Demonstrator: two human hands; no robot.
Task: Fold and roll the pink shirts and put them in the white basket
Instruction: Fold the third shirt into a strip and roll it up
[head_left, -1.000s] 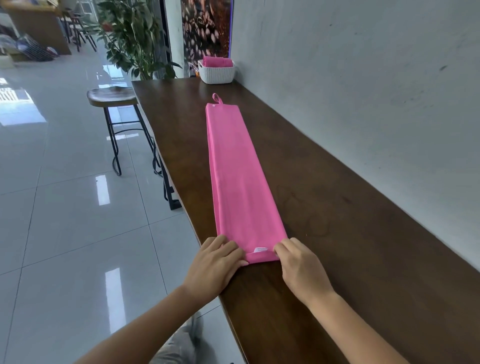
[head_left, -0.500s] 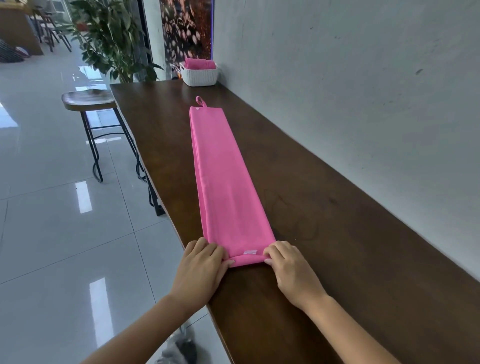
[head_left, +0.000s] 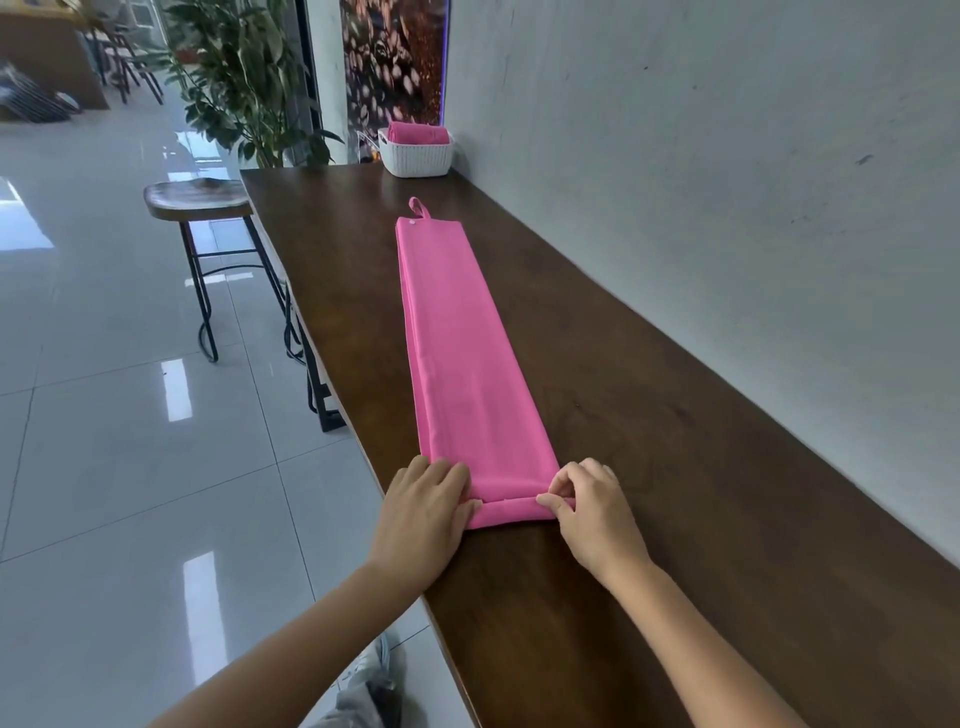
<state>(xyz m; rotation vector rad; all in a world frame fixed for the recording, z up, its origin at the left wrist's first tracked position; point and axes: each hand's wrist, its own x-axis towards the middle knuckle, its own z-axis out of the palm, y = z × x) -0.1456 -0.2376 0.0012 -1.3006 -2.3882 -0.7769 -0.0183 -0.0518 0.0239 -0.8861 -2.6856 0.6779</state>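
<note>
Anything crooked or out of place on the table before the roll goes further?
Nothing stands out. The folded pink shirt lies flat in a long strip on the wooden table. The left hand and right hand hold its near end, just turned over. A rolled pink shirt sits in the white basket.

- Only one view, worn on the person's head, looks forward and down along the surface (head_left: 675, 467).
- It sits near the surface's close end, right above both forearms.
- The surface's far end, its left edge and the floor (head_left: 104, 415) beyond that edge all show.
</note>
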